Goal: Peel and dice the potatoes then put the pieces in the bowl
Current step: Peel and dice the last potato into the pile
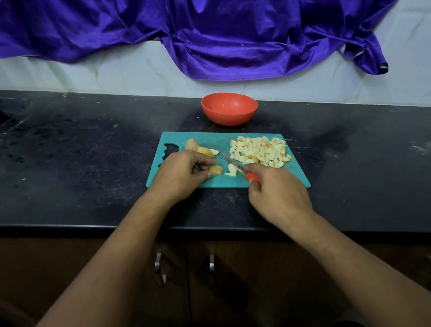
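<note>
My left hand [182, 172] pinches a potato wedge [216, 170]; my right hand [276, 193] grips the knife [238, 167]. Diced pile [260, 151] waits; red bowl [230, 108] apparently unfilled.

Single head-worn wide-angle view, looking forward and down, close over the counter [68, 157] (edges bowed)

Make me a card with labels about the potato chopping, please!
left grip: pinches a potato chunk
right grip: holds the orange-handled knife
diced pile: right side of the teal cutting board
uncut pieces: left side of board, beyond the left grip
red bowl: behind the board, no potato visible inside
</note>
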The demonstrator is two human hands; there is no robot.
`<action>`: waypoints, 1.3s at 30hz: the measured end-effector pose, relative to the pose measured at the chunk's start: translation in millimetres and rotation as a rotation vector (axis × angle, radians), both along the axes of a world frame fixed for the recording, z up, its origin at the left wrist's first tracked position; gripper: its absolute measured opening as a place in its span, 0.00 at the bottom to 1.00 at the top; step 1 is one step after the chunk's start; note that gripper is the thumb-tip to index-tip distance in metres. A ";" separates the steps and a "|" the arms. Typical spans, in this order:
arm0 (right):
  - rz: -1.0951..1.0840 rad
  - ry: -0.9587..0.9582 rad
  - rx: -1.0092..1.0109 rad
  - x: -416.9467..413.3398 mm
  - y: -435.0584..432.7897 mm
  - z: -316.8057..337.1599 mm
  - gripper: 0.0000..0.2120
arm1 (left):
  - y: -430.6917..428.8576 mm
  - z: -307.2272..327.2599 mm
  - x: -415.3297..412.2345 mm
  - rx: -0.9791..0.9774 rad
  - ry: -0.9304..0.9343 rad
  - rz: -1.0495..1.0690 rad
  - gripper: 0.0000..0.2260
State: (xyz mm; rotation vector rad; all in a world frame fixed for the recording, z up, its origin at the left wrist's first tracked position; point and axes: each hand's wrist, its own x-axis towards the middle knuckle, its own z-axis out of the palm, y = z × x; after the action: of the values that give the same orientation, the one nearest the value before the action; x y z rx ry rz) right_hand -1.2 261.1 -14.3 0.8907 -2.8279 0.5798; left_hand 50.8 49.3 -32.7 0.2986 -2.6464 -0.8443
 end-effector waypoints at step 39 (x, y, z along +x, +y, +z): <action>0.044 -0.120 0.172 12.5 -27.5 48.6 0.18 | 17.7 -3.1 -0.8 -0.086 0.068 0.142 0.11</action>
State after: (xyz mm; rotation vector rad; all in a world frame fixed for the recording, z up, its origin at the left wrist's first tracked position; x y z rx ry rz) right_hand 11.4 233.6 34.2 0.9797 -3.0104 0.4135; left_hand 50.0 66.9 -35.9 0.4229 -2.5555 -0.6815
